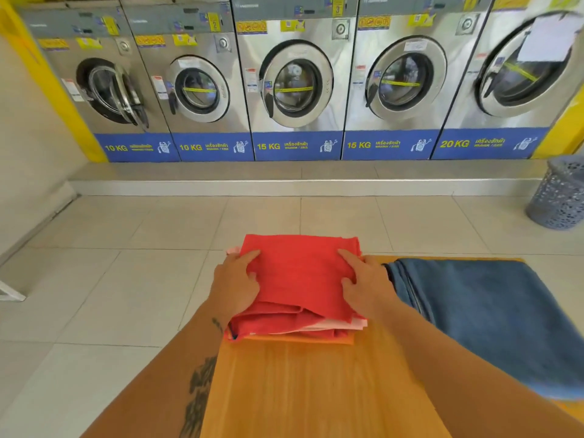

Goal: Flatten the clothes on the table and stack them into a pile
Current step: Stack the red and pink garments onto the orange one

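Note:
A folded red cloth [300,273] tops a small pile [316,330] of red, pink and orange layers at the far left corner of the wooden table [316,390]. My left hand [235,284] lies on the pile's left side, fingers spread and curling round its edge. On the red cloth's right side, my right hand [366,286] presses flat. A blue denim garment [493,317] lies spread on the table to the right of the pile.
A row of front-loading washing machines [297,80] lines the far wall on a raised step. A grey perforated laundry basket [561,194] stands on the tiled floor at far right. Tiled floor [126,279] lies left of the table.

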